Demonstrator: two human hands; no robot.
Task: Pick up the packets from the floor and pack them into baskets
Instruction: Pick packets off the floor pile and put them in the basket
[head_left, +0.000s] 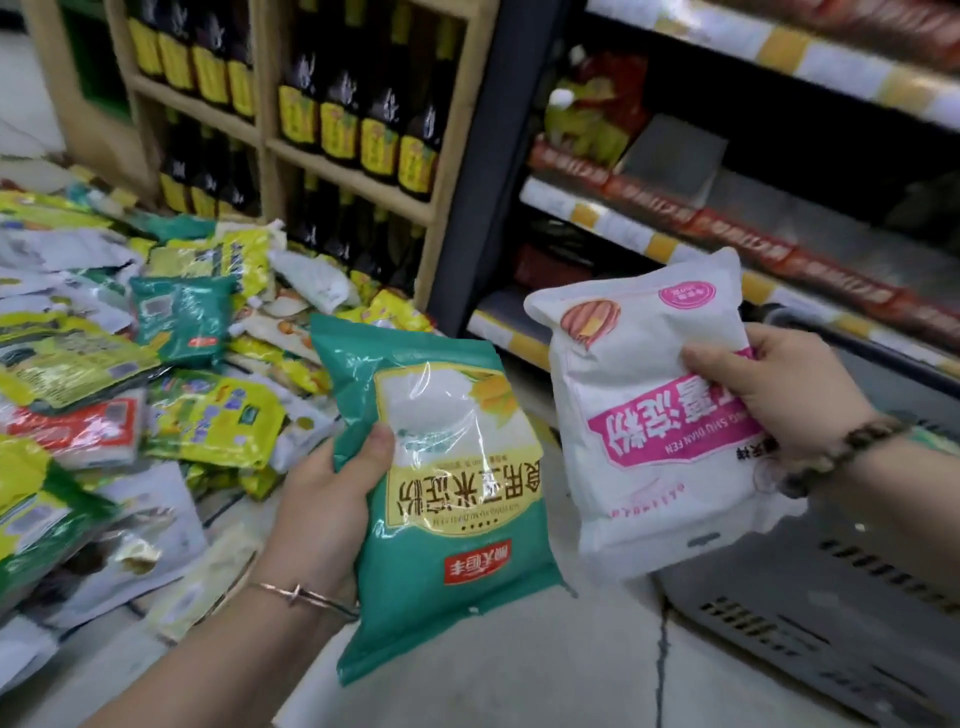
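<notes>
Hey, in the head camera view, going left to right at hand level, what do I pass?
In order: pile of packets → left hand → green packet → white packet → right hand.

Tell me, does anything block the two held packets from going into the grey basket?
Nothing visible does. The right hand holds the white packet just above the grey basket, only air between them. The left hand holds the green packet beside it over the floor, with an open way to the basket.
</notes>
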